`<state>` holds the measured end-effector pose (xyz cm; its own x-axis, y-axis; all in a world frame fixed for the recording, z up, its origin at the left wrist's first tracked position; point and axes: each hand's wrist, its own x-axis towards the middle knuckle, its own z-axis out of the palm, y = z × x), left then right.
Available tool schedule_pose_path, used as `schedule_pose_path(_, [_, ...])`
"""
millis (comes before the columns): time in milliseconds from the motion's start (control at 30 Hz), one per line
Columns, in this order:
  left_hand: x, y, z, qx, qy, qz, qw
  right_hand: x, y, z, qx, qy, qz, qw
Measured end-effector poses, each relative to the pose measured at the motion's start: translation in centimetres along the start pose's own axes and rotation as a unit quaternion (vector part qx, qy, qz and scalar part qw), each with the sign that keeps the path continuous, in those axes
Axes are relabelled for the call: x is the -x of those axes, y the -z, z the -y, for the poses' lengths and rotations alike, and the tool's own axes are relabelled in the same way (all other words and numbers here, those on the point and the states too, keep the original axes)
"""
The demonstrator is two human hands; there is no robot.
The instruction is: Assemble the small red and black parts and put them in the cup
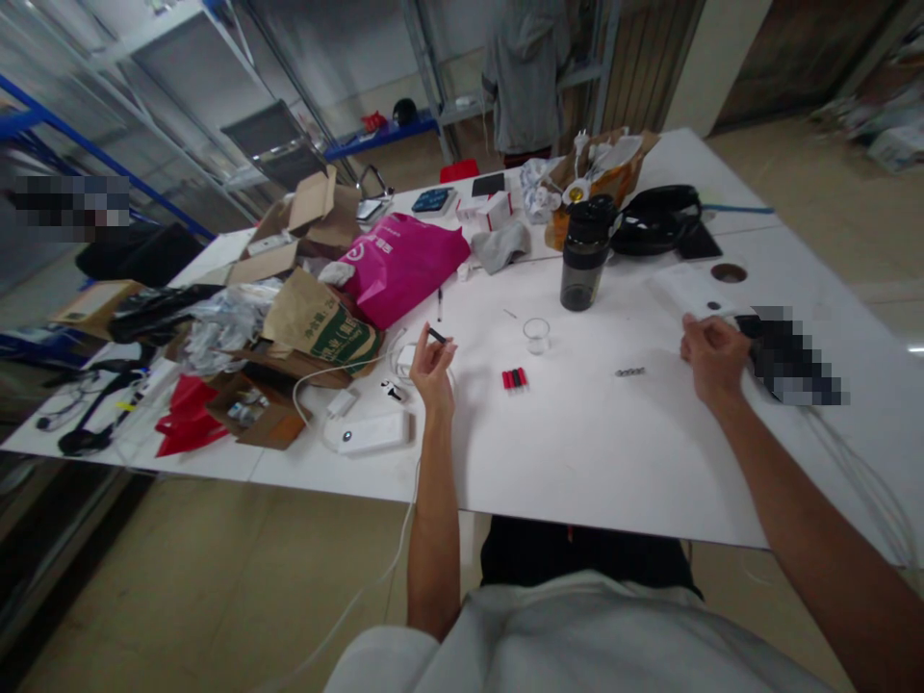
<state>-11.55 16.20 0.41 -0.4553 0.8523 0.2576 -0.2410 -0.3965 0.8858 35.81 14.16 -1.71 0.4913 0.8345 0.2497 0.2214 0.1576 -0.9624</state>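
Note:
My left hand (431, 371) is raised over the white table, its fingers closed on a small black stick-like piece (437, 336). At the right, my right hand (714, 358) has its fingertips pinched together; whatever they hold, if anything, is too small to make out. Between the hands lies a row of small red and black pieces with thin metal ends (515, 380). Behind it stands a small clear glass cup (536, 336). A short line of small dark metal pieces (630, 372) lies closer to my right hand.
A dark bottle (583, 255) stands behind the cup. Left of my left hand are a white power bank (373, 432), cables, a pink bag (404, 265) and open cardboard boxes (264, 409). A dark, partly blurred object (786, 351) lies beyond my right hand. Someone in a grey hoodie (526, 77) stands behind.

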Motion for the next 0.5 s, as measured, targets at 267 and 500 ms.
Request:
schedule_pose_path(267, [0.1,-0.3,0.8,-0.052,0.014,-0.033,0.998,1.7,-0.7,1.8,0.093,0.158,0.188,0.965])
schedule_pose_path(500, [0.2,-0.3,0.8,-0.073,0.029,-0.039,0.996,1.9,-0.9,0.9,0.117,0.19,0.276,0.935])
